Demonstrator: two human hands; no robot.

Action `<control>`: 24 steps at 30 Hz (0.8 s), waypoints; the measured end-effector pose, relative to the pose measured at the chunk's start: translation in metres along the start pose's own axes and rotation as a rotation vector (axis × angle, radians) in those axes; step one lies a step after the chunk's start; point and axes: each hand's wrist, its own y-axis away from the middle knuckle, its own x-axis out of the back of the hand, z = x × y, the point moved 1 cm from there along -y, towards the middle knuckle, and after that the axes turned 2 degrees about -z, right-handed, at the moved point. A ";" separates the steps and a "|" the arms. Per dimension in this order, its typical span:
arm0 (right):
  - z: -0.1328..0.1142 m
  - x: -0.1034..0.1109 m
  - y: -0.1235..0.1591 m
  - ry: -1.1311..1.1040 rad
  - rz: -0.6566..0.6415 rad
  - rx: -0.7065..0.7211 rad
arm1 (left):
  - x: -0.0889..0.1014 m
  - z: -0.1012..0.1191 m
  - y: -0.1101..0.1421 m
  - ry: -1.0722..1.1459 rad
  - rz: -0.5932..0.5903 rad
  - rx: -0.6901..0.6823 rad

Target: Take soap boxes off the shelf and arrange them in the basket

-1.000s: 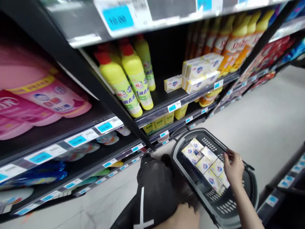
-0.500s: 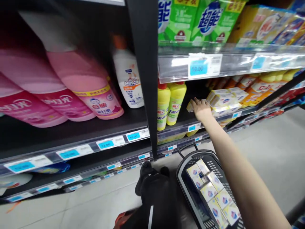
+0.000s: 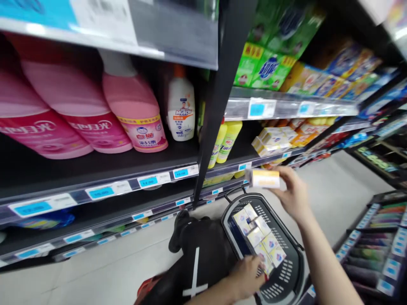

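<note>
My right hand [image 3: 292, 192] holds up a small white-and-yellow soap box [image 3: 266, 178] by its right end, in front of the shelf and above the basket. Below it on the floor stands a black shopping basket [image 3: 261, 201] with a grey rim. Several similar boxes [image 3: 270, 242] with red-and-blue logos lie packed in rows inside. Over the near part of the basket, my left hand [image 3: 246, 277] has its fingers curled in beside these boxes. Something striped dark and red shows at its fingertips, too blurred to name.
More small boxes [image 3: 275, 137] are stacked on the lower right shelf, beside yellow bottles [image 3: 229, 142]. A black shelf post [image 3: 216, 93] divides the bays. Pink bottles [image 3: 143, 114] and a white bottle [image 3: 181, 112] stand at left. Another display rack [image 3: 372, 250] lines the right.
My right hand has come away from the lower shelf, bringing a soap box towards me. My left hand has entered the view over the basket. The camera view has shifted.
</note>
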 end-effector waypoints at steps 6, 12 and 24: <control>-0.112 0.042 0.109 -0.274 0.079 -0.061 | 0.058 0.057 0.054 0.562 0.360 -0.365; -0.202 0.031 0.187 -0.547 0.307 -0.181 | 0.082 0.085 0.174 0.410 0.423 -0.578; -0.244 -0.033 0.300 -0.912 0.229 -0.529 | 0.046 0.086 0.295 0.054 0.544 -0.530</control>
